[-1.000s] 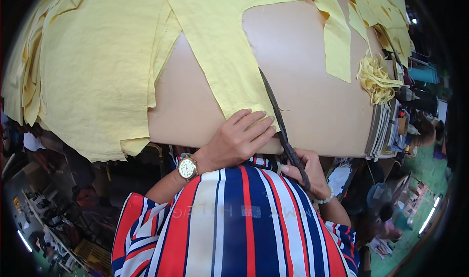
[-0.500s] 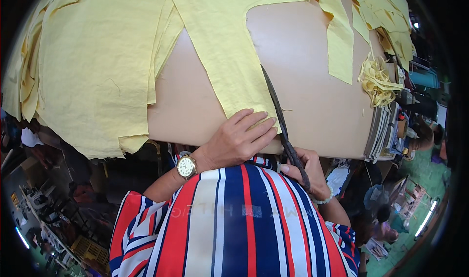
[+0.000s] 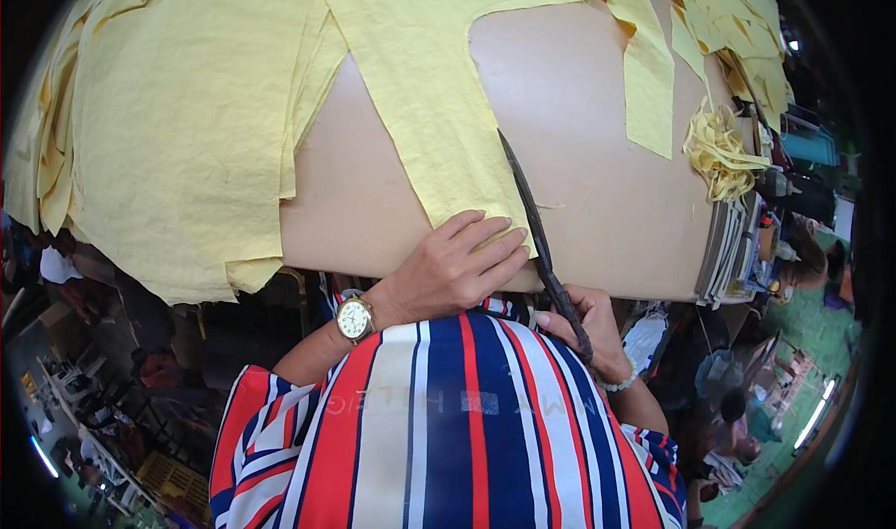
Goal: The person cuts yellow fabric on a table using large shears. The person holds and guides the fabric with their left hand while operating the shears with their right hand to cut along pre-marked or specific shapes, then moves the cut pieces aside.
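My left hand [image 3: 455,266] rests on the lower end of a yellow fabric piece [image 3: 425,109], fingers stretched out over the cloth near the table's front edge. A pair of long dark scissors [image 3: 528,197] lies along the right edge of that end, the tip pointing away from me. My right hand [image 3: 597,328] is closed around the scissors' dark handles, just off the table edge; part of its fingers is hidden behind them. The blades look nearly together.
Layers of yellow fabric [image 3: 177,146] cover the left of the tan tabletop [image 3: 597,183] and hang over its front. At right are a narrow yellow strip [image 3: 651,90], tangled yellow scraps [image 3: 723,155], a cloth pile [image 3: 747,25] and stacked flat boards or papers [image 3: 723,249].
The scissors have shifted very slightly, their tip a little nearer to me. Both hands stay almost where they were, and the fabric has barely moved.
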Demonstrator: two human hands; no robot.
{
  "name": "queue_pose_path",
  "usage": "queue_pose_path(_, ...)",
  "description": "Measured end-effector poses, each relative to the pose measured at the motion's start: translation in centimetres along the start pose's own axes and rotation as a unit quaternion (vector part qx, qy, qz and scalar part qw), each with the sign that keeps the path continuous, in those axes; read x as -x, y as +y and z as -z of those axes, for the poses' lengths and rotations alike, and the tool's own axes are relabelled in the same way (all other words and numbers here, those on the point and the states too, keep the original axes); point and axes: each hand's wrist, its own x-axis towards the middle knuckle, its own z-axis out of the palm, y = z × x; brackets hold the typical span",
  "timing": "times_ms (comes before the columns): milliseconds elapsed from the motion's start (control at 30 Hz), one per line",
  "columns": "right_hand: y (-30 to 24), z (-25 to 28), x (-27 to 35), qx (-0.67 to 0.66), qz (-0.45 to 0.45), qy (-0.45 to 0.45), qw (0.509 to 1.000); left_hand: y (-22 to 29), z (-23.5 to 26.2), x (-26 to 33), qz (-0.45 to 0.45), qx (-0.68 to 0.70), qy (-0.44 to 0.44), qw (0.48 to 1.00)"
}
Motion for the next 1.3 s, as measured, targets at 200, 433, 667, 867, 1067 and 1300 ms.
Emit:
queue_pose_path(200, 0.9, 0.2, 0.3, 0.032, 0.008, 0.001, 0.999, 0.2, 1.5, -0.2, 0.087, 0.009, -0.089, 0.992)
queue_pose_path(433, -0.5, 0.3, 0.3, -0.024, -0.004, -0.02, 1.0, -0.4, 1.5, 0.3, 0.104, 0.008, -0.164, 0.981)
queue_pose_path(667, -2.4, 0.4, -1.0, -0.047, -0.029, -0.034, 0.998, 0.2, 1.9, 0.3, 0.093, 0.052, -0.17, 0.98)
queue_pose_path(867, -2.3, 0.5, -1.2, -0.045, -0.027, -0.033, 0.998, 0.3, 1.8, 0.6, 0.099, 0.058, -0.161, 0.98)
queue_pose_path(1067, -1.1, 0.6, -1.2, -0.015, -0.017, -0.028, 0.999, 0.3, 1.7, 0.7, 0.097, 0.056, -0.165, 0.98)
queue_pose_path(1300, -1.4, 0.6, -1.1, 0.007, -0.017, -0.027, 0.999, 0.2, 1.5, 1.0, 0.098, 0.058, -0.158, 0.981)
